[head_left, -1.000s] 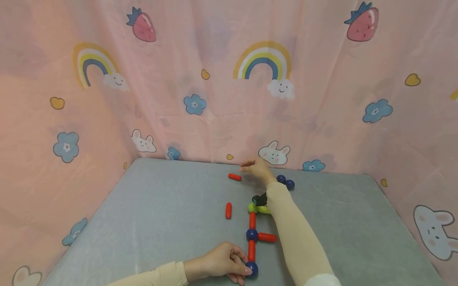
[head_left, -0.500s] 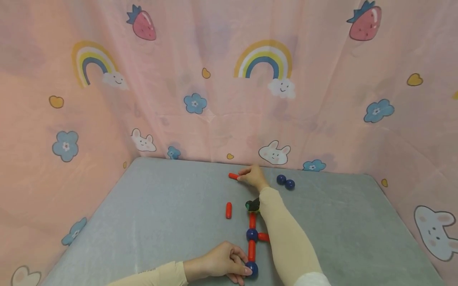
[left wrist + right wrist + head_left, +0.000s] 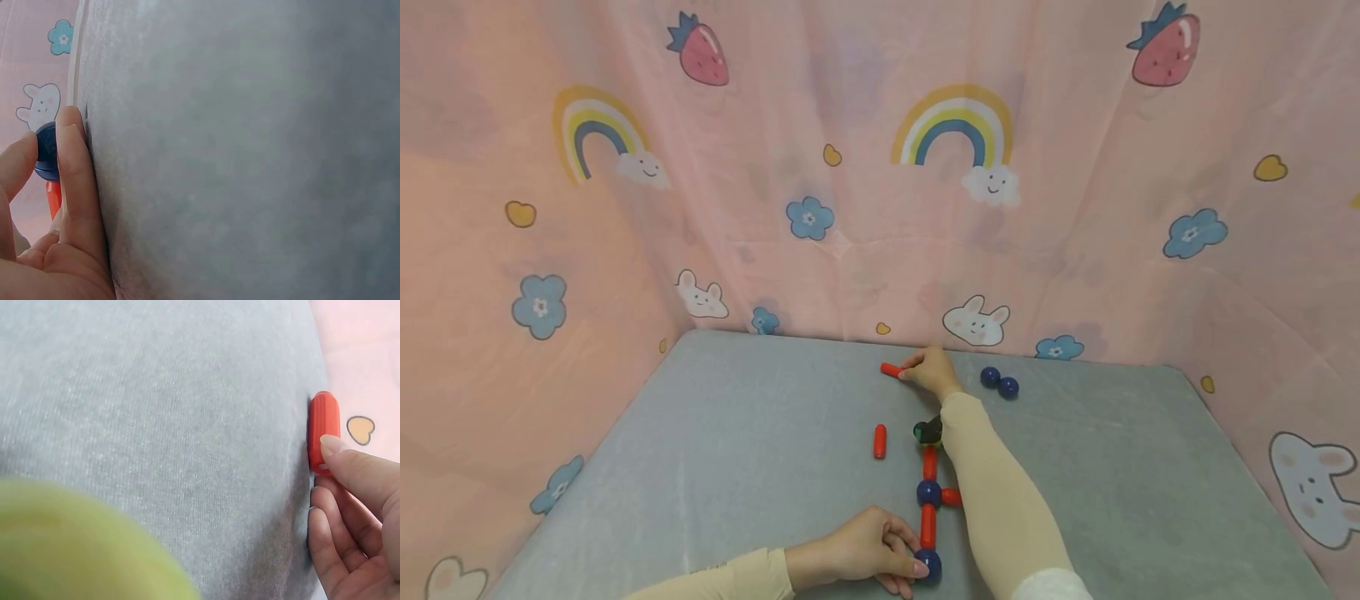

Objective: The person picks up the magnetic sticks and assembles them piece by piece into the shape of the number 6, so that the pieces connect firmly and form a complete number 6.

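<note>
At the near end of a chain of red rods and blue balls, my left hand (image 3: 868,550) pinches a blue ball (image 3: 929,568) between thumb and fingers. The left wrist view shows that blue ball (image 3: 47,147) with a red rod (image 3: 54,199) joined to it. Far back on the table, my right hand (image 3: 934,371) pinches the end of a loose red rod (image 3: 890,369). In the right wrist view the thumb lies on this grooved rod (image 3: 323,415). The right forearm hides the chain's far end and part of its red side rod (image 3: 951,497).
Another loose red rod (image 3: 880,442) lies left of the chain. Two blue balls (image 3: 999,382) sit right of my right hand. A blurred yellow-green piece (image 3: 81,544) looms close in the right wrist view. A pink patterned curtain (image 3: 850,275) borders the grey table (image 3: 760,442).
My right hand has come down and slightly left onto the far red rod and taken hold of its end. The left hand stays on the blue ball.
</note>
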Motion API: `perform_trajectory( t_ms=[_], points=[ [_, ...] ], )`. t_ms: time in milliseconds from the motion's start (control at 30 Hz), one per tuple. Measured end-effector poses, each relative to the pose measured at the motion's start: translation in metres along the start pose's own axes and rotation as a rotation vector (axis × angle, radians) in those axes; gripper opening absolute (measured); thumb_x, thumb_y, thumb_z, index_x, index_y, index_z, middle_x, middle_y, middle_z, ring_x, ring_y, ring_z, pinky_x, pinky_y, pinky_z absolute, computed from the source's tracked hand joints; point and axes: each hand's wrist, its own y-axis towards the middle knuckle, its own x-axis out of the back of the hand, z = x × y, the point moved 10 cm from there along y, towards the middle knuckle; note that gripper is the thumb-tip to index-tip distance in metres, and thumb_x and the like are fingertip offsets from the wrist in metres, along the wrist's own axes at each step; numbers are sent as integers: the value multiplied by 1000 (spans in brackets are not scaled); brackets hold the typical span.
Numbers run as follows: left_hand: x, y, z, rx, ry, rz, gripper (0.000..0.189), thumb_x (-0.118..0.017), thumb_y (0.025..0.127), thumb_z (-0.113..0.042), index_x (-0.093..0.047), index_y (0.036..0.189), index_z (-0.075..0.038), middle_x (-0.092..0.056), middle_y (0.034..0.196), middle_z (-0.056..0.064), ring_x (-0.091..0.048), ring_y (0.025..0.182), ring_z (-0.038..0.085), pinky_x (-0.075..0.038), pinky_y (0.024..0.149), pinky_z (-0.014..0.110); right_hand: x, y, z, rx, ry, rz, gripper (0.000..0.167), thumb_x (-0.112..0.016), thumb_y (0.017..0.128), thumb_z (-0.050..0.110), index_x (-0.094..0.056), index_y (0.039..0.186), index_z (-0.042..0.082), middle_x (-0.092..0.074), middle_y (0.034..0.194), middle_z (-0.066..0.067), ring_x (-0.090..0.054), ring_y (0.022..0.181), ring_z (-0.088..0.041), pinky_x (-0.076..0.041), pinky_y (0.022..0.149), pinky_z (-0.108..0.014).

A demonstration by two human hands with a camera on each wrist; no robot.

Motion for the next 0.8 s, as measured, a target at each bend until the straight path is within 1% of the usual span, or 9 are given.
perform_trajectory(
  t_ms=[100,200,333,433,533,633,800],
  points=[
    [-1,-1,0,0,-3,1,11,-71,90,-7,-69,98,0,-69,89,36,-66,57,3,-52,50,12,0,0,0,1,-7,1,17,-76,85,9,-76,100,2,-72,108,-15,-62,101,-27,-52,91,-41],
    [-1,-1,-1,-2,-8,4,11,-71,90,-8,-69,98,0,-70,86,34,-66,57,3,-52,51,12,1,0,0,8,-17,11,18,-75,86,10,-76,101,1,-72,109,-15,-62,99,-26,-53,87,-38],
    [-1,-2,-2,-4,-9,12,12,-72,89,-10,-69,97,-2,-74,79,19,-67,58,2,-52,51,12,4,1,0,19,-46,27,18,-76,86,11,-75,101,1,-72,107,-15,-62,92,-23,-54,80,-33],
    [-1,-2,-2,-4,-7,18,11,-72,89,-11,-69,97,-3,-74,77,11,-67,59,2,-53,52,12,8,3,3,28,-54,45,17,-75,86,10,-74,100,2,-71,105,-14,-61,88,-22,-53,78,-30],
    [-1,-3,-2,0,-11,21,12,-72,89,-11,-69,97,-3,-75,77,11,-68,60,2,-53,52,12,15,3,9,46,-33,62,16,-73,86,9,-73,101,3,-71,105,-14,-62,90,-22,-52,81,-30],
    [0,-3,-1,7,-17,22,12,-72,90,-11,-69,98,-3,-75,78,14,-68,59,2,-53,52,12,25,3,20,83,-17,62,16,-73,87,9,-72,100,2,-72,104,-15,-63,92,-23,-53,84,-33],
    [0,-2,0,18,-15,15,11,-71,90,-10,-69,98,-3,-74,81,19,-67,59,3,-52,52,13,46,0,41,155,-55,50,15,-74,87,11,-73,100,3,-74,101,-15,-64,91,-24,-54,81,-33]
  ],
)
